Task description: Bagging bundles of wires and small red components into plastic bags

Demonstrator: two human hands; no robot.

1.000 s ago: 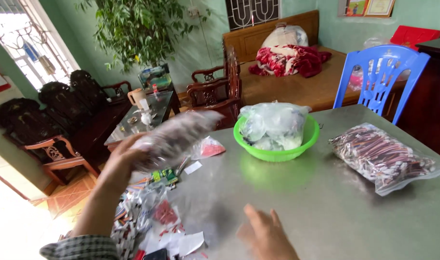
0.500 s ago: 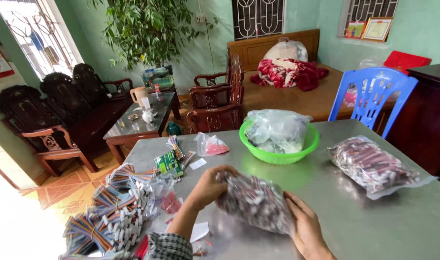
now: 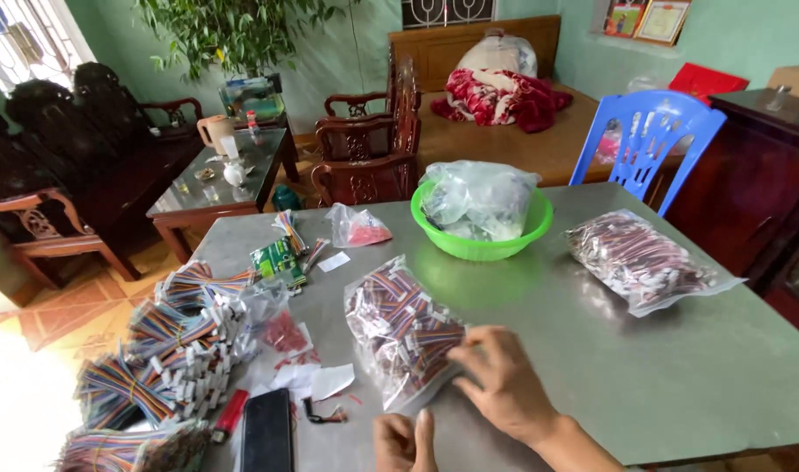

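Head view, looking down at a grey table (image 3: 591, 350): nearest the camera the left hand (image 3: 404, 441) is cut off by the bottom edge, fingers curled in, holding nothing that can be seen, though most of it is out of frame. Just beyond it the right hand (image 3: 504, 385) lies flat with fingers spread, pressing on the near corner of a clear bag of striped wires (image 3: 402, 332) that lies in the middle of the table. The hand covers that corner, so the bag's edge there cannot be made out.

To the left, a black phone (image 3: 266, 430) and a red lighter (image 3: 229, 413) lie beside scraps of white paper (image 3: 329, 380). A heap of bundled coloured wires (image 3: 168, 345) runs along the left edge and is cut off at the bottom corner.

Further back stands a green bowl (image 3: 452, 240) holding a crumpled clear bag whose contents are hard to tell. A second full bag of wires (image 3: 637, 260) lies to the right, well apart from the hands. A small bag with something red (image 3: 357, 227) sits left of the bowl.

Beyond the table: a blue plastic chair (image 3: 648, 131), dark wooden chairs (image 3: 364, 157) and a glass-topped coffee table (image 3: 224, 175).
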